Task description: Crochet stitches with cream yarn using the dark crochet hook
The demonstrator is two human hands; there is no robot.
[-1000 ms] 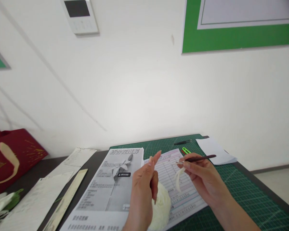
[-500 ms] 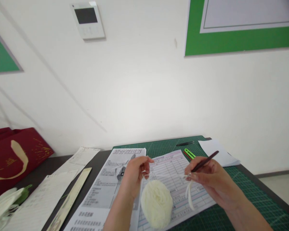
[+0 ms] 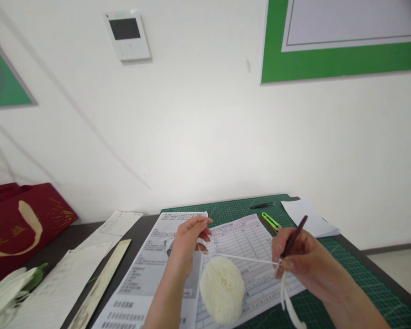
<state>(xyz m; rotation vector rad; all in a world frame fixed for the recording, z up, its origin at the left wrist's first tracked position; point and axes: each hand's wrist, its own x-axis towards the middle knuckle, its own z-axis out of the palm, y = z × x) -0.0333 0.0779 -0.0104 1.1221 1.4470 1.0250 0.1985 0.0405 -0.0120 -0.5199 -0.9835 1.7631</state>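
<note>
A dark crochet hook [image 3: 296, 234] is pinched in my right hand [image 3: 303, 258], its handle pointing up and right. White yarn tails [image 3: 287, 301] hang below those fingers. A taut strand of yarn [image 3: 243, 258] runs from there to my left hand [image 3: 191, 240], whose bent fingers have the yarn passing round them. Between my hands, nearer to me, a cream ball of yarn [image 3: 222, 291] rests on a printed form [image 3: 256, 246]. Under my left forearm lies a printed sheet [image 3: 133, 283] with a grey picture.
A green cutting mat [image 3: 349, 265] lies under the papers. Beyond my right hand are a bright green tool [image 3: 270, 220], a thin black tool [image 3: 262, 205] and white paper [image 3: 308, 217]. On the left are a ruler [image 3: 101, 283], handwritten sheets [image 3: 65, 278] and a red bag [image 3: 23, 224].
My right hand has moved right with the hook, and my left hand slightly left. The strand between them is now longer and taut, and the tails hang lower.
</note>
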